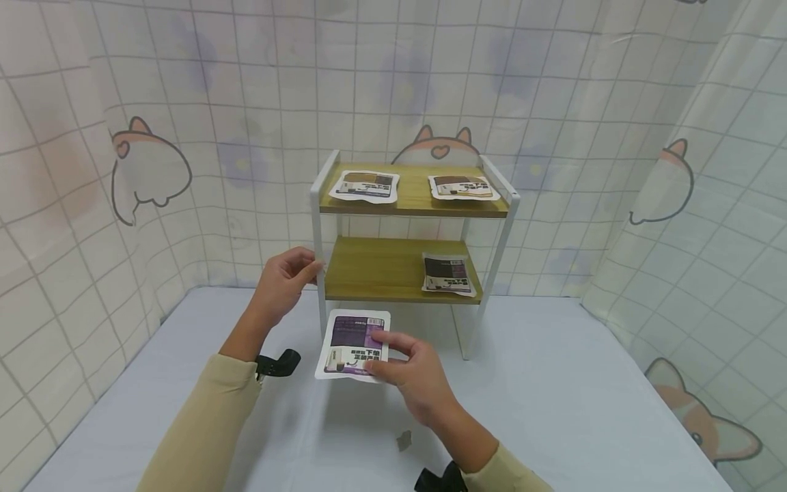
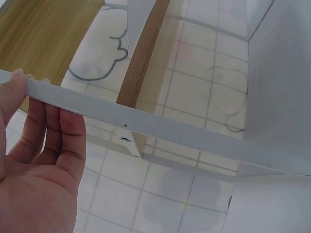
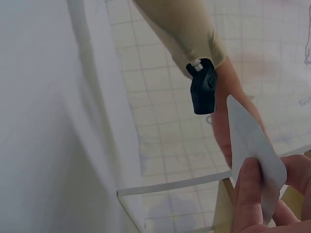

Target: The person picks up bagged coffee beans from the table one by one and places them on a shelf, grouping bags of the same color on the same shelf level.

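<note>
A two-tier rack with wooden boards and white metal side frames stands on the table. My left hand (image 1: pixel 279 283) grips the rack's front left post (image 1: pixel 317 232); in the left wrist view, its thumb and fingers pinch that white bar (image 2: pixel 160 130) from both sides. My right hand (image 1: pixel 421 379) pinches a flat purple-and-white packet (image 1: pixel 350 335) by its right edge, in front of the lower board (image 1: pixel 369 266). The right wrist view shows the packet's plain white back (image 3: pixel 252 136) between thumb and fingers.
Two flat packets lie on the upper board (image 1: pixel 412 184), one white packet (image 1: pixel 369 186) at left and another packet (image 1: pixel 464 188) at right. A dark packet (image 1: pixel 449 273) lies on the lower board's right side. A small grey patch (image 1: pixel 404 441) is on the white table (image 1: pixel 553 396). Patterned curtains (image 1: pixel 264 137) surround the table.
</note>
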The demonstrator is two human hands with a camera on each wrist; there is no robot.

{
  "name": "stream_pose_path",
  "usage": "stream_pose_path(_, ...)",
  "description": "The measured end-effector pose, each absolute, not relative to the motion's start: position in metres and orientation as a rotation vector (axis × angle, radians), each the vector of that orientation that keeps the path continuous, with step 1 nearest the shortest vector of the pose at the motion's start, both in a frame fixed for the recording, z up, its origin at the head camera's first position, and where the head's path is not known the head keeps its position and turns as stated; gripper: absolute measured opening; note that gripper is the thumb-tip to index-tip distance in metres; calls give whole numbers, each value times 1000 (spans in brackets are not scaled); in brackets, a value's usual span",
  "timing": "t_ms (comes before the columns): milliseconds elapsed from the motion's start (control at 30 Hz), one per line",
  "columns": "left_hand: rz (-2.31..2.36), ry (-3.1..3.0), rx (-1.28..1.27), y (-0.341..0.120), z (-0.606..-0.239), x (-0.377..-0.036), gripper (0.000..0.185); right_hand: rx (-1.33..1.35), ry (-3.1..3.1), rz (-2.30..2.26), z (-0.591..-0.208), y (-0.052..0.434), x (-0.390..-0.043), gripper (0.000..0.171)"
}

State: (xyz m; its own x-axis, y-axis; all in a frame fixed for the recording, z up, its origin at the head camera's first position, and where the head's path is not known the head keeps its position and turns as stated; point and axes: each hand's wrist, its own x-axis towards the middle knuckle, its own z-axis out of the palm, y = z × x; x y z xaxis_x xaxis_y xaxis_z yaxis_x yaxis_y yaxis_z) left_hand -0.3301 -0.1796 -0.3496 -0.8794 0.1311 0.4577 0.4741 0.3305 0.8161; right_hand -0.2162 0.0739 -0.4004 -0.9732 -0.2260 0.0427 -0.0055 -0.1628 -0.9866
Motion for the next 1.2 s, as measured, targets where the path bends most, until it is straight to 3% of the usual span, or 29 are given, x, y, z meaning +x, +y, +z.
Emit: stream_pose_path(1200,-1590,-2285,-550,-180,-350,-329,34,-256,2076,-2261,-389,74,-244,48)
